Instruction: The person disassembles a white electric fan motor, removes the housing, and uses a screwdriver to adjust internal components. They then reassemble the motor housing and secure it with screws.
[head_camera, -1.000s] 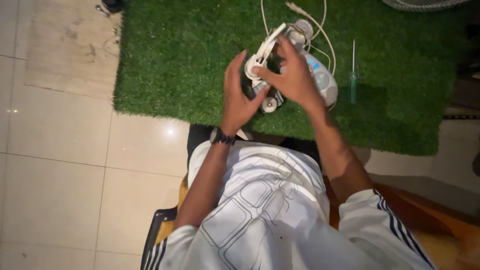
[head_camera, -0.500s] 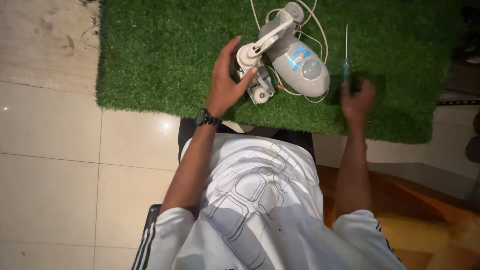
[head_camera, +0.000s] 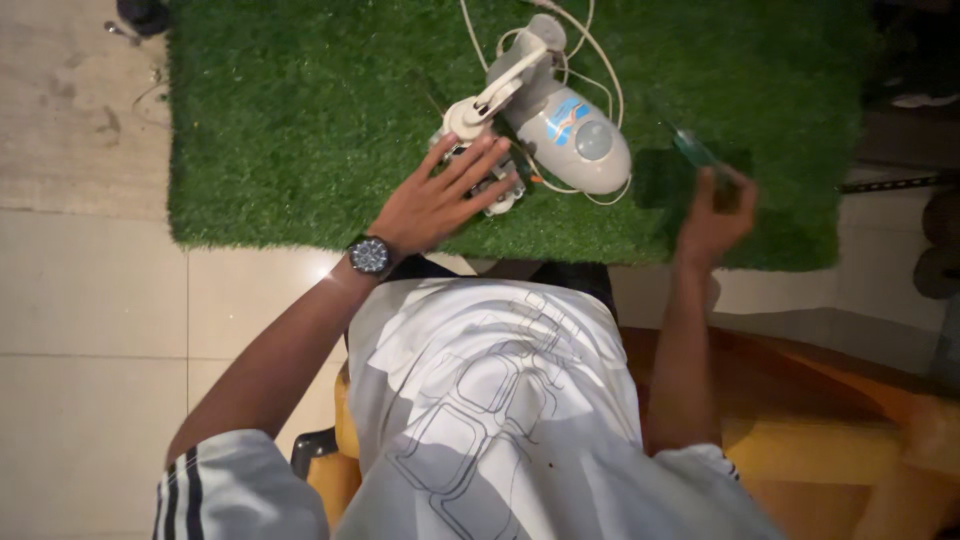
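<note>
Left hand (head_camera: 440, 200) lies flat and open on the small white appliance (head_camera: 545, 125), which sits at 12 o'clock on the green turf mat (head_camera: 290, 130). Right hand (head_camera: 712, 215) is closed round a blurry screwdriver (head_camera: 692, 148). Looks like light, stiff plastic with floppy cord; I'd grab the fat body.

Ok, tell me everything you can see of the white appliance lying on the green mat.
The white appliance looks like smooth moulded plastic: a rounded, elongated body with a grey round window and blue and orange markings on top. It lies on its side on the green mat. A white arm-like part runs along it to a round joint with a small mechanism beneath. A pale cord loops around it. The left hand rests flat on the mechanism end.
</note>
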